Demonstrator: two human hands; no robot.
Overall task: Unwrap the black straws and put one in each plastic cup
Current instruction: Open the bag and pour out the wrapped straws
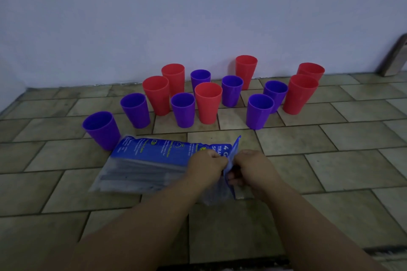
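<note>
Gripping: your left hand (208, 166) and right hand (253, 167) are close together, almost touching. Each has its fingers curled and pinches the right end of the straw packet (149, 160). A blue edge of the wrapping stands up between your hands.
Straw packet: it lies flat on the floor (330, 160) just in front of you, with its long side running left to right. The upper half is blue with printed text and the lower half is clear. Its left corner lies just beside the nearest purple cup.
Straws (136, 175): you can see dark lengths through the clear half, all inside the wrapping. They are too blurred to count.
Purple cups (182, 110): seven stand upright with their mouths up. They are spread across the floor beyond the packet, from near left to far right.
Red cups (208, 103): six taller ones stand upright among the purple ones. Two are close by the wall (198, 6).
Floor: it is laid with tan rectangular tiles and carries the cups and the packet.
Right edge: something dark-framed (394, 57) leans at the foot of the wall. It is cut off too much for you to tell what it is.
</note>
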